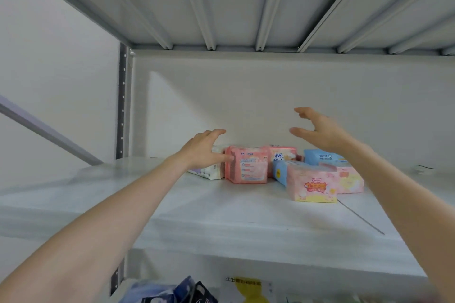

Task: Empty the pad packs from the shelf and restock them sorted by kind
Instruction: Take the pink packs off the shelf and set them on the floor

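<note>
- Pad packs sit in one mixed cluster on the shelf [221,216], toward its back edge, from the middle over to the right.
- Left hand [203,149]: fingers [216,132] spread and released, gripping nothing. It hovers over the white pack [209,173] at the cluster's left end. The thumb is at the upper left corner of the upright pink pack [248,167]; we cannot tell whether it touches.
- Right hand [320,130]: loosely curved, released, holding nothing. It is raised above the light-blue pack [322,157] at the back and is apart from it.
- Key relation: the packs lie below and just ahead of both hands. The left hand is lower and nearer, with the upright pink pack just to its right. That pack stands on edge, printed face toward the front edge.
- Appearance: soft printed wrappers. The pink-and-yellow pack [312,186] lies nearest the front edge, its long side roughly along that edge.
- Judgement: emptying is not yet done. A downward close from either side would gather the cluster.
</note>
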